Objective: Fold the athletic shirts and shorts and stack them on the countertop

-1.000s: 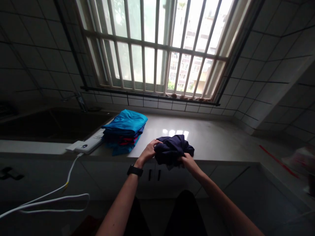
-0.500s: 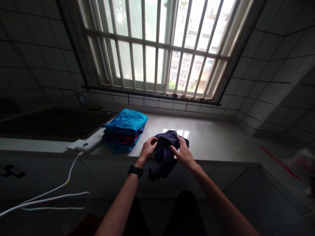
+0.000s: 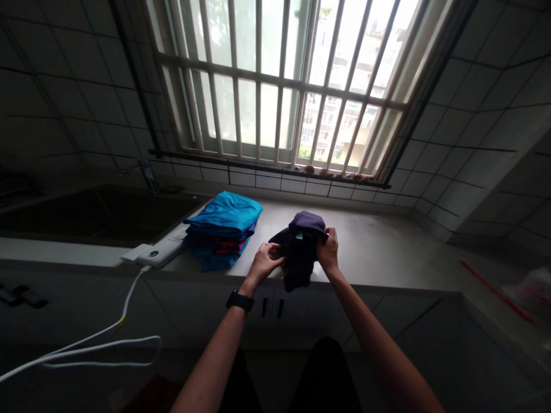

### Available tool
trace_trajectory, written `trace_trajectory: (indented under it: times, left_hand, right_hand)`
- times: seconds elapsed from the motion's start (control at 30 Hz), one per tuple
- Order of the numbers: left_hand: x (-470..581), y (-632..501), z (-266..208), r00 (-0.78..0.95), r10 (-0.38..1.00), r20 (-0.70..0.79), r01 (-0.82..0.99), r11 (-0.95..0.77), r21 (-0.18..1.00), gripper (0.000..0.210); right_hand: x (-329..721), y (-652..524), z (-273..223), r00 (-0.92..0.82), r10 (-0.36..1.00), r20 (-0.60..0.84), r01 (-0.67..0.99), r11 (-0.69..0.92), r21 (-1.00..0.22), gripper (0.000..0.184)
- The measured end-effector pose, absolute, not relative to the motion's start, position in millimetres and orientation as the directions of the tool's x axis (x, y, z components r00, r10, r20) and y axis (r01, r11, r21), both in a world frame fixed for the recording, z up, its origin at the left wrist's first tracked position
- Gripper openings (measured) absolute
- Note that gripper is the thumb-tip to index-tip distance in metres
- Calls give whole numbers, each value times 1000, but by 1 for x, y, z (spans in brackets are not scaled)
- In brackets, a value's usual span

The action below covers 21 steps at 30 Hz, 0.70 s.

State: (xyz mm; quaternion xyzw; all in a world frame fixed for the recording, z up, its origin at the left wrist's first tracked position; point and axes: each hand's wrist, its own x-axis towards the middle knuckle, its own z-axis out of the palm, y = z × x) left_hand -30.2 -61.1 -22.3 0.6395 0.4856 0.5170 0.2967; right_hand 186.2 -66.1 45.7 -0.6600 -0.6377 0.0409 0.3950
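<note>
A crumpled dark purple fabric item (image 3: 306, 221) with a blackish underside is held between my hands over the counter's front edge. A small pale tag shows on its dark part, and its lower end hangs past the edge. My right hand (image 3: 328, 250) is closed on its right side. At its left side, my left hand (image 3: 263, 264) has thumb and fingers curved together on the cloth's edge; a black watch is on that wrist. Just left stands a stack of folded cloth (image 3: 226, 215), bright blue on top with navy and red layers beneath.
A white power bank (image 3: 161, 252) with a white cable (image 3: 129, 298) lies left of the stack. Beyond it is a dark sink (image 3: 103, 215) with a faucet (image 3: 148, 176). A red strip (image 3: 495, 291) lies on the right counter (image 3: 387, 252). A barred window rises behind.
The purple item has been turned and lifted, so its blackish underside and tag now show. My right hand has shifted to grip its right side. The view has moved slightly.
</note>
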Motion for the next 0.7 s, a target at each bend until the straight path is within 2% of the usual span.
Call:
trace_trajectory:
  times: [0.07, 0.13, 0.23, 0.3, 0.37, 0.43, 0.5, 0.53, 0.6, 0.67, 0.7]
  left_hand:
    - [-29, -63, -21, 56, 922, 382, 392, -372, 841, 29]
    - [-28, -65, -19, 111, 917, 384, 428, -393, 814, 32]
    - [-26, -68, -16, 151, 911, 384, 419, -411, 810, 54]
    - [-26, -70, -14, 174, 911, 375, 408, -413, 815, 55]
    - [-26, -71, -12, 200, 911, 361, 405, -413, 816, 48]
    - [-26, -73, -10, 215, 912, 348, 405, -408, 818, 46]
    - [-26, -74, -8, 215, 915, 341, 399, -401, 825, 49]
    - [-27, -74, -7, 209, 917, 340, 390, -398, 831, 52]
    - [-27, -74, -6, 198, 918, 343, 352, -393, 850, 56]
    - [-27, -73, -4, 186, 921, 342, 297, -384, 874, 58]
    - [-27, -73, -2, 174, 923, 342, 269, -379, 886, 58]
  right_hand:
    - [191, -73, 42, 124, 921, 368, 895, 57, -443, 38]
    - [195, -80, 41, 51, 950, 307, 957, 42, -288, 51]
    - [196, -87, 44, -192, 946, 261, 955, 241, -172, 77]
    - [192, -90, 48, -363, 905, 223, 907, 398, -139, 85]
    - [187, -91, 52, -413, 898, 153, 896, 431, -109, 81]
    - [184, -91, 57, -400, 913, 79, 908, 406, -100, 66]
    - [183, -90, 62, -423, 905, 34, 891, 423, -166, 46]
    - [184, -90, 65, -456, 890, 17, 862, 446, -240, 36]
    - [188, -90, 74, -555, 832, 9, 732, 493, -470, 21]
    - [192, -91, 84, -626, 777, 65, 507, 469, -724, 22]
    - [193, -91, 89, -606, 785, 131, 380, 430, -819, 25]
